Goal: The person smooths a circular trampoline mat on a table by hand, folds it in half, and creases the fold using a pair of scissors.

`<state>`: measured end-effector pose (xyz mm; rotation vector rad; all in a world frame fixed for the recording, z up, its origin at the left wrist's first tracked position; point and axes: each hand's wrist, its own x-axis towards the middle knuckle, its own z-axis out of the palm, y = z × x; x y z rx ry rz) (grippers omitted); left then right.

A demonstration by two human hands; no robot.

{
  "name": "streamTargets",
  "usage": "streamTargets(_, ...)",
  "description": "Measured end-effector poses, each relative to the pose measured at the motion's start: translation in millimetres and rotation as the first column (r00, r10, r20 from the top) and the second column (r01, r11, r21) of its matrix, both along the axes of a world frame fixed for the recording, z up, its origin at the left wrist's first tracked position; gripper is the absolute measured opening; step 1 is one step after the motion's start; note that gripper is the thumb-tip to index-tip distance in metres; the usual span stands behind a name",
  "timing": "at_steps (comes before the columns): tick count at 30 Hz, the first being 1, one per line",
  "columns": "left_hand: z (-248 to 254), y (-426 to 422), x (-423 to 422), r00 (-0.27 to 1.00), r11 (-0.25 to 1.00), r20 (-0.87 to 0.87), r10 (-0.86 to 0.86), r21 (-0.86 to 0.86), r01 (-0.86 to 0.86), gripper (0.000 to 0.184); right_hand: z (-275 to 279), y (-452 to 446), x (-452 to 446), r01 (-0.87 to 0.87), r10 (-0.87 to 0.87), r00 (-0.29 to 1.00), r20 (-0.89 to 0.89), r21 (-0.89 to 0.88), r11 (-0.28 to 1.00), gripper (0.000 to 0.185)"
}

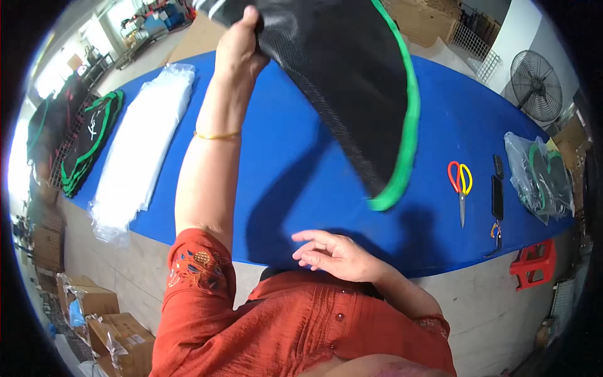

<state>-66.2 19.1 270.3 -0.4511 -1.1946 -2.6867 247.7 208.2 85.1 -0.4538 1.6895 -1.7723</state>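
Observation:
Raised at the top of the head view, my left hand (242,47) grips a folded black mesh piece (348,75) with a green bound edge. The mesh hangs down to the right over the blue table (282,163), its pointed lower end just above the surface or touching it; I cannot tell which. My right hand (336,254) is held in front of my body at the near table edge, fingers apart, with nothing in it. Scissors (463,188) with one red and one yellow handle lie to the right of the mesh.
At the left lies a stack of clear plastic bags (147,135), beside green-edged black pieces (94,135). On the right are thread snips (495,235), a black object (497,196) and a bagged green-edged item (540,176). A fan (536,85), red stool (534,264) and cardboard boxes (119,339) stand around.

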Motion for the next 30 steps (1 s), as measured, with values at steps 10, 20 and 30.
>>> streamTargets(10,-231,-2,136,0.777,0.982,0.601,-0.188,0.127,0.14,0.058,-44,86,-31,0.75,-0.593,0.643,0.485,-0.244,0.614,0.062)
streamTargets(20,-236,-12,245,0.291,0.776,0.816,-0.5,0.273,0.569,0.072,-4,81,2,0.569,-0.564,0.817,-0.118,0.316,0.759,0.036)
streamTargets(30,-211,-74,208,0.857,-0.1,-0.515,0.008,-0.853,-0.512,0.04,-34,91,-93,0.828,0.072,0.494,-0.867,0.494,0.267,0.068)
